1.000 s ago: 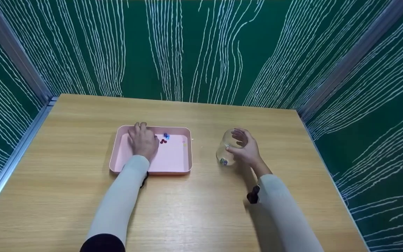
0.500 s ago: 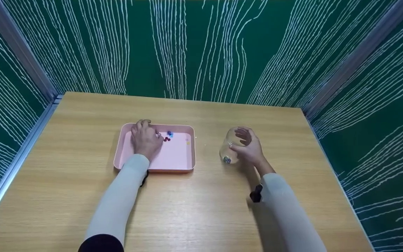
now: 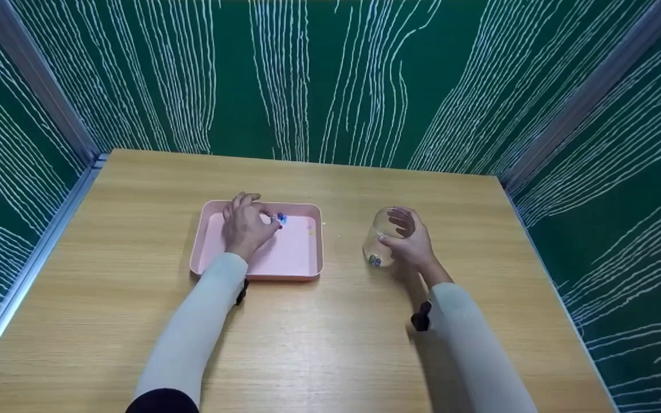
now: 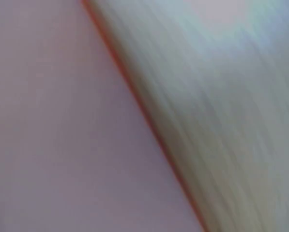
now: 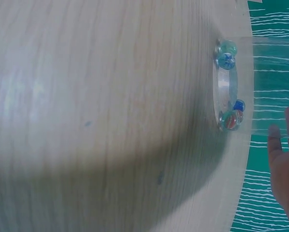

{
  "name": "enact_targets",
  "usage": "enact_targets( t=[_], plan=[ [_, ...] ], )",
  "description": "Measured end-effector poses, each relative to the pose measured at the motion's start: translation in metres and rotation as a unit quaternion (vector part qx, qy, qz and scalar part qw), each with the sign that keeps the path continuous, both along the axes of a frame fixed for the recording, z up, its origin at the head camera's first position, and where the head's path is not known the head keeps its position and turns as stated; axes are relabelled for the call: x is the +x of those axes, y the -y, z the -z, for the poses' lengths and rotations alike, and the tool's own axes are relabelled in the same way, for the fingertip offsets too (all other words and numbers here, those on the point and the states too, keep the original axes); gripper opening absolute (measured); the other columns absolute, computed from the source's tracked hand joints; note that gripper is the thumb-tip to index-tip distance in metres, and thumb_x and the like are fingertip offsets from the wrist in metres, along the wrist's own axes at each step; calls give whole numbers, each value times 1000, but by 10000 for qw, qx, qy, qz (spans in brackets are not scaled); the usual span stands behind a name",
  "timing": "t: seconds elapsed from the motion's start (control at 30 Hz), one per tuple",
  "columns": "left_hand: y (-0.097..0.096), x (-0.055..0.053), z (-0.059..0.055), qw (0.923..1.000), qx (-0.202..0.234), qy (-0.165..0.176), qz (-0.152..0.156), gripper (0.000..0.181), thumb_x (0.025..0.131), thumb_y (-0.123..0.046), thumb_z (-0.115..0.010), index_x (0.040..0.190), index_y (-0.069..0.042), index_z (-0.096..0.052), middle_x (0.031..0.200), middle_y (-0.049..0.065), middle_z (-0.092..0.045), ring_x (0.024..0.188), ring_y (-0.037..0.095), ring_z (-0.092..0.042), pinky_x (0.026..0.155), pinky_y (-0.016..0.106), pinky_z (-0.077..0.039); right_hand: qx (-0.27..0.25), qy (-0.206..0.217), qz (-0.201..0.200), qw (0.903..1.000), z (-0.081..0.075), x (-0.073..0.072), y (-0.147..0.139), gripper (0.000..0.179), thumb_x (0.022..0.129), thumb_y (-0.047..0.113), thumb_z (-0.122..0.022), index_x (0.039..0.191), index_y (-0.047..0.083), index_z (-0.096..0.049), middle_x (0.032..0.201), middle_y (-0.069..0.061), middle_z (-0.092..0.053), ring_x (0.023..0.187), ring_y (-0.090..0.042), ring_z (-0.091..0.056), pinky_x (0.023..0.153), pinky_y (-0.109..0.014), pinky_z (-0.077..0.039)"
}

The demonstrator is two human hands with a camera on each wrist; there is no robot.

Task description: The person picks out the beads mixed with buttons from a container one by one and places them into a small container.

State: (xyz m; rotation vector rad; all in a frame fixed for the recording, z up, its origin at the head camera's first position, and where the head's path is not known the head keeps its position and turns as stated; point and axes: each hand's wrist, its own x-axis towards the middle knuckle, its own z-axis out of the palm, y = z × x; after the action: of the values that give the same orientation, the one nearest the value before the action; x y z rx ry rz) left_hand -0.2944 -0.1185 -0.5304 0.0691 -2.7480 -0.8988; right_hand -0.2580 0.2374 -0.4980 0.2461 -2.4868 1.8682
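In the head view my left hand (image 3: pixel 247 228) is over the pink tray (image 3: pixel 302 269), its thumb and index fingertip close together beside small blue beads (image 3: pixel 282 218). A red bead shows by the thumb; whether anything is between the fingertips is too small to tell. My right hand (image 3: pixel 412 241) grips the side of a clear glass jar (image 3: pixel 372 244) standing on the table. Several marbles (image 5: pixel 230 120) lie around the inside of the jar's bottom in the right wrist view. The left wrist view is blurred and shows only tray and table, not the hand.
Tiny yellow and pink pieces (image 3: pixel 310 232) lie near the tray's right side. A few specks sit on the wooden table (image 3: pixel 307 338) between tray and jar. Green panels with white wavy lines (image 3: pixel 359 86) stand behind and at both sides.
My left hand has shifted right across the tray toward the beads, thumb and index fingertip drawing together and covering most of the red ones. The right hand keeps hold of the jar.
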Motion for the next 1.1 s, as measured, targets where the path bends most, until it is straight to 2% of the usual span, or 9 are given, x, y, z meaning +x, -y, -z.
enact_targets(
  t=[0.2,0.47,0.9,1.1],
  plan=[
    [-4,5,-7,9992,361,21,169,11,75,-30,-77,78,-22,-71,143,3,-51,146,30,-25,120,50,-13,20,24,-1,10000,1,0,1,74,78,12,-78,139,0,-38,142,-19,-47,135,-38,-42,112,-55,-30],
    [-2,9,-8,9989,410,40,221,10,75,-31,-77,77,-25,-69,143,1,-51,147,28,-24,120,50,-13,34,103,35,9999,1,0,1,74,79,12,-77,140,2,-37,143,-18,-46,136,-37,-40,113,-54,-29],
    [-3,14,-10,9971,689,-187,259,10,75,-29,-75,80,-21,-73,143,3,-51,145,31,-28,117,53,-21,-223,-27,-37,9997,5,-1,1,71,80,8,-75,139,-1,-37,143,-24,-44,136,-42,-38,112,-58,-26],
    [-7,18,-12,9953,871,-311,275,9,76,-28,-75,79,-21,-72,142,4,-52,145,32,-29,116,54,-22,-174,-26,-16,9998,5,-1,2,71,80,9,-76,139,-1,-37,143,-24,-44,136,-40,-39,112,-57,-28]
  ],
)
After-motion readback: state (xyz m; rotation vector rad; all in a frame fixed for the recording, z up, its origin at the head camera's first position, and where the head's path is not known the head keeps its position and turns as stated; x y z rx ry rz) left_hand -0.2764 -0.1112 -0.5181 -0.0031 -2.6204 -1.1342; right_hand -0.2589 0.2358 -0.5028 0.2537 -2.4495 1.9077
